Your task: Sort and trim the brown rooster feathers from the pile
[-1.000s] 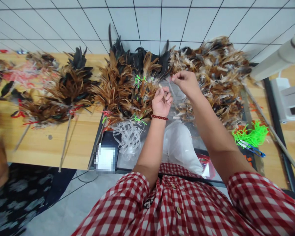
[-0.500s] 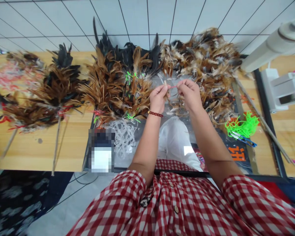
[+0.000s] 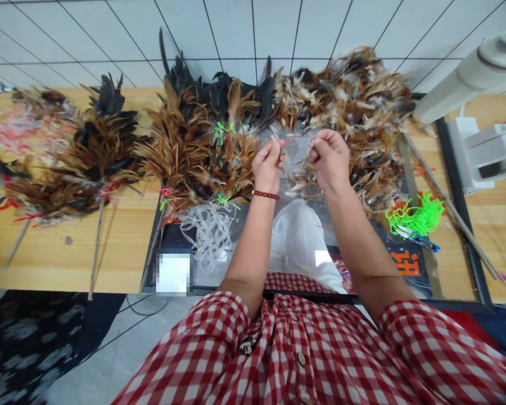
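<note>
My left hand point(image 3: 267, 166), with a bead bracelet point(image 3: 265, 194) at the wrist, pinches a small feather bundle point(image 3: 281, 158) whose pale stem ends stick up past the thumb. To its right, my right hand point(image 3: 331, 157) is closed, thumb against fingers; whatever is between them is too small to make out. A gap separates the two hands above the glass top. Brown and black feather bunches point(image 3: 172, 135) lie left of my hands, and loose brown and white feathers point(image 3: 358, 112) are heaped to the right.
White strings point(image 3: 211, 230) lie near the left front. Green strings point(image 3: 417, 214) and blue-handled snips point(image 3: 421, 241) are at the right, beside a long stick point(image 3: 451, 208). A white cylinder point(image 3: 468, 79) stands back right. Finished-looking feather bunches on sticks point(image 3: 96, 242) lie left; a person's arm shows at the left edge.
My hands have moved apart, the left slightly left and the right slightly right. The reddish strand stretched between them before no longer spans the gap.
</note>
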Motion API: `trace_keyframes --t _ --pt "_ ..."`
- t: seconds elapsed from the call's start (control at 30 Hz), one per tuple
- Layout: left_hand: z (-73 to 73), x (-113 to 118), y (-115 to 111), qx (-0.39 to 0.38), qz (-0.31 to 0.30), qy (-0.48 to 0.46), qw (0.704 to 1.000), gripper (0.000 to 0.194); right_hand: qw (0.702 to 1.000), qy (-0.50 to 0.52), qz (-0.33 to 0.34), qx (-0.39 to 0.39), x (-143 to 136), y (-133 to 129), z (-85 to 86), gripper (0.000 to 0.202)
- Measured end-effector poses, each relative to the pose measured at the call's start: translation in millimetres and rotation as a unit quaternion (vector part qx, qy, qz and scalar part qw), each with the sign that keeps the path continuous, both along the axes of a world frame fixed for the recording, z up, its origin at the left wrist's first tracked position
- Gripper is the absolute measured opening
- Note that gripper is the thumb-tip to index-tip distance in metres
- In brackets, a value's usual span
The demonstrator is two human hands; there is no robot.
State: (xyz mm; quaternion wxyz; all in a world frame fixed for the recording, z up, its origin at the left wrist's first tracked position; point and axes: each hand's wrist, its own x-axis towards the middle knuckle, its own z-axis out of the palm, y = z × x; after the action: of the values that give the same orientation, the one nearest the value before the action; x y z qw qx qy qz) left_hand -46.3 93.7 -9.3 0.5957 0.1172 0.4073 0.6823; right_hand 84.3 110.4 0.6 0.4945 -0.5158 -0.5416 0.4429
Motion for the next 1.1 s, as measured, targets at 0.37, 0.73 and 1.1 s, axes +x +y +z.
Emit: trace_keyframes --t 0.37,0.73,1.1 --pt "3.2 3 -4 -0.021 -0.041 -0.005 0.999 0.018 0.987 0.130 0.069 -0.071 -8 -7 0.9 0.047" --pt "7.5 -6 -1 -0.029 -0.011 -0.036 0.999 0.011 0.994 0.093 0.052 -0.033 14 3 2.4 0.047" --pt "3.3 -6 0 -0.002 -0.007 -0.026 1.000 0.014 0.988 0.076 0.131 -0.022 31 -36 67.5 0.046"
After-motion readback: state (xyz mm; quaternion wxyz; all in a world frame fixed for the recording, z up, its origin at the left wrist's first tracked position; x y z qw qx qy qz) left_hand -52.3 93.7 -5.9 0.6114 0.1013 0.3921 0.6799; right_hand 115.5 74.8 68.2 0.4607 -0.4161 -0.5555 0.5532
